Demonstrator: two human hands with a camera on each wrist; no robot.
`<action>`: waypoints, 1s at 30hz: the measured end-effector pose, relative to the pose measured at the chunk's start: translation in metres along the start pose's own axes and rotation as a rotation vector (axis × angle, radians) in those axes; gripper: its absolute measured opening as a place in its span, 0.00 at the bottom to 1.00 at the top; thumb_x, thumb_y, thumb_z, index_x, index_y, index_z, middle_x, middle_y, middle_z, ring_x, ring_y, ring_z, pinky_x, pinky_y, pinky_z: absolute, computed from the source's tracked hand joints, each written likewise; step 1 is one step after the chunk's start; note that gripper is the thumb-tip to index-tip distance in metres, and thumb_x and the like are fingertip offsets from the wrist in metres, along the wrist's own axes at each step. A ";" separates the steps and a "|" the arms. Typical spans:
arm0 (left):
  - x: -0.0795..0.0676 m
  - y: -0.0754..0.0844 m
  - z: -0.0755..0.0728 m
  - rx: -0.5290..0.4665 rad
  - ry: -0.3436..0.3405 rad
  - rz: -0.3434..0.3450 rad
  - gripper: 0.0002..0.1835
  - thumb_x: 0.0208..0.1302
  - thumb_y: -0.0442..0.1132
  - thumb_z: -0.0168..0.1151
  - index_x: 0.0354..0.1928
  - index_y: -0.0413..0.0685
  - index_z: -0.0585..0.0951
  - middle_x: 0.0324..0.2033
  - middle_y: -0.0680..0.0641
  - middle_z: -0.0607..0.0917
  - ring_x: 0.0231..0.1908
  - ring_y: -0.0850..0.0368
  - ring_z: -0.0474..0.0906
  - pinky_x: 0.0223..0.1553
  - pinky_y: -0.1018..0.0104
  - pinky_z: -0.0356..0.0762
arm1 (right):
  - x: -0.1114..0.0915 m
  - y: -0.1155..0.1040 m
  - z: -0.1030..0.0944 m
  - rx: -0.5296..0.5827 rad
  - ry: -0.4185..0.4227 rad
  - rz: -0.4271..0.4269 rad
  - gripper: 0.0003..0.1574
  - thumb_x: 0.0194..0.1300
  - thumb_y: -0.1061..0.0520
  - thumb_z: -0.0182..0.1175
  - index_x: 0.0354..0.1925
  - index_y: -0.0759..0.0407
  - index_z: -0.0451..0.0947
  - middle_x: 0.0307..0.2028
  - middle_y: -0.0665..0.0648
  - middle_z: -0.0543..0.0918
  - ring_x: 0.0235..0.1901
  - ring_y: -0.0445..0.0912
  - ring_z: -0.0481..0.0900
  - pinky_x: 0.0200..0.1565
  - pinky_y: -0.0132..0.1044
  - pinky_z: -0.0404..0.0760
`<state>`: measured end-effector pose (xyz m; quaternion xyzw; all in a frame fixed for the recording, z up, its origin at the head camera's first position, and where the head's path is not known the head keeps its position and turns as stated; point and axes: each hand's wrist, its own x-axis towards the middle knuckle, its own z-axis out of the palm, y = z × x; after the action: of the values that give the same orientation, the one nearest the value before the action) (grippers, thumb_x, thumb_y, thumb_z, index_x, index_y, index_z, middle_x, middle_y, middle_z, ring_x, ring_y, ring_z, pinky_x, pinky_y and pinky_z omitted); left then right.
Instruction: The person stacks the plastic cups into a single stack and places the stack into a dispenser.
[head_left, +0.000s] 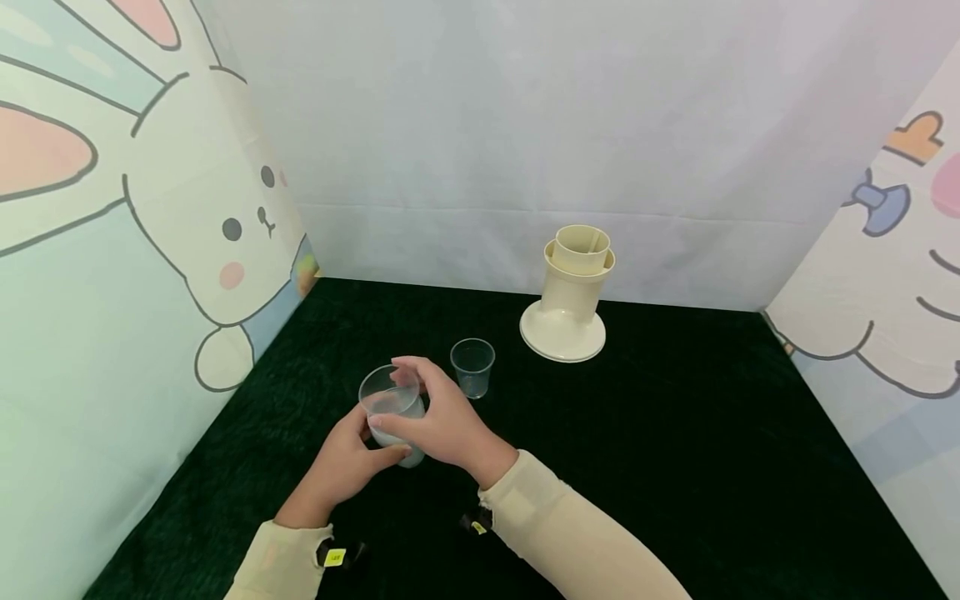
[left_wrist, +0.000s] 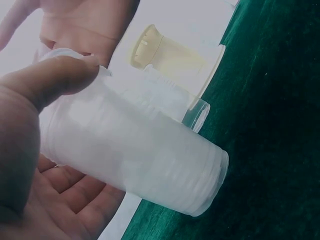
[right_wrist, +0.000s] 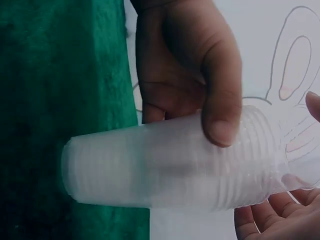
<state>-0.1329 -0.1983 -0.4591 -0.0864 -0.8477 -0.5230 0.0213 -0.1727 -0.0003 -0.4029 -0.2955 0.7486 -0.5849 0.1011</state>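
Note:
A stack of nested clear plastic cups [head_left: 395,402] stands slightly tilted between both hands in the head view. My left hand [head_left: 341,467] grips it low, with the thumb across the near side. Around the upper part, just below the rim, curls my right hand [head_left: 446,417], its thumb in front and fingers behind. The stack [right_wrist: 165,165] lies sideways in the right wrist view, its ridged rims toward the right. Seen from the left wrist, the stack [left_wrist: 135,145] has its narrow base at lower right. Behind the right hand, a single clear cup [head_left: 472,367] stands upright on the cloth.
A cream-coloured cylindrical holder [head_left: 572,292] with a round flared base stands toward the back of the dark green cloth [head_left: 675,450]. White fabric [head_left: 525,125] hangs behind the table, and cartoon-printed cloths [head_left: 195,208] flank it on both sides.

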 end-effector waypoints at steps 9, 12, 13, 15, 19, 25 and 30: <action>0.002 -0.005 0.000 -0.001 0.009 0.074 0.35 0.62 0.47 0.76 0.69 0.57 0.72 0.60 0.53 0.80 0.58 0.56 0.78 0.60 0.50 0.76 | -0.003 0.020 0.001 0.005 -0.030 0.033 0.45 0.66 0.39 0.70 0.75 0.41 0.63 0.69 0.45 0.70 0.63 0.41 0.70 0.61 0.42 0.75; 0.001 -0.005 -0.001 0.008 0.012 0.098 0.35 0.63 0.47 0.76 0.69 0.58 0.72 0.60 0.55 0.80 0.58 0.57 0.77 0.60 0.55 0.77 | -0.003 0.027 0.001 -0.003 -0.044 0.054 0.45 0.66 0.40 0.70 0.75 0.41 0.63 0.69 0.44 0.69 0.61 0.42 0.70 0.59 0.41 0.76; 0.001 -0.005 -0.001 0.010 0.013 0.102 0.35 0.63 0.47 0.76 0.69 0.58 0.72 0.60 0.55 0.80 0.58 0.57 0.77 0.60 0.56 0.76 | -0.004 0.028 0.001 -0.006 -0.049 0.060 0.45 0.66 0.41 0.70 0.75 0.42 0.63 0.69 0.43 0.68 0.60 0.43 0.71 0.58 0.41 0.76; 0.001 -0.005 -0.001 0.014 0.014 0.104 0.34 0.63 0.47 0.75 0.69 0.58 0.72 0.60 0.55 0.80 0.57 0.57 0.77 0.59 0.57 0.77 | -0.004 0.031 0.000 -0.013 -0.053 0.063 0.45 0.66 0.42 0.70 0.75 0.42 0.63 0.69 0.43 0.68 0.59 0.43 0.71 0.57 0.41 0.77; 0.002 -0.005 0.000 0.002 0.012 0.102 0.34 0.64 0.47 0.75 0.70 0.58 0.72 0.61 0.54 0.79 0.58 0.57 0.77 0.59 0.58 0.77 | -0.006 0.034 0.000 -0.016 -0.057 0.066 0.45 0.65 0.41 0.70 0.75 0.41 0.64 0.68 0.42 0.69 0.58 0.43 0.71 0.55 0.42 0.78; 0.001 -0.006 0.001 -0.003 0.018 0.103 0.34 0.64 0.46 0.75 0.69 0.58 0.72 0.60 0.55 0.80 0.58 0.56 0.77 0.59 0.54 0.77 | -0.006 0.040 0.000 -0.012 -0.074 0.068 0.40 0.68 0.38 0.67 0.73 0.40 0.66 0.65 0.43 0.70 0.58 0.42 0.72 0.58 0.43 0.77; 0.000 -0.006 0.001 0.001 0.017 0.122 0.33 0.65 0.46 0.74 0.69 0.57 0.72 0.59 0.54 0.80 0.58 0.56 0.77 0.58 0.55 0.77 | -0.006 0.043 0.001 -0.009 -0.079 0.066 0.38 0.69 0.38 0.66 0.72 0.40 0.66 0.64 0.43 0.71 0.57 0.41 0.73 0.58 0.43 0.76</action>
<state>-0.1340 -0.2004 -0.4648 -0.1332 -0.8410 -0.5208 0.0604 -0.1812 0.0080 -0.4441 -0.2941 0.7560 -0.5656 0.1483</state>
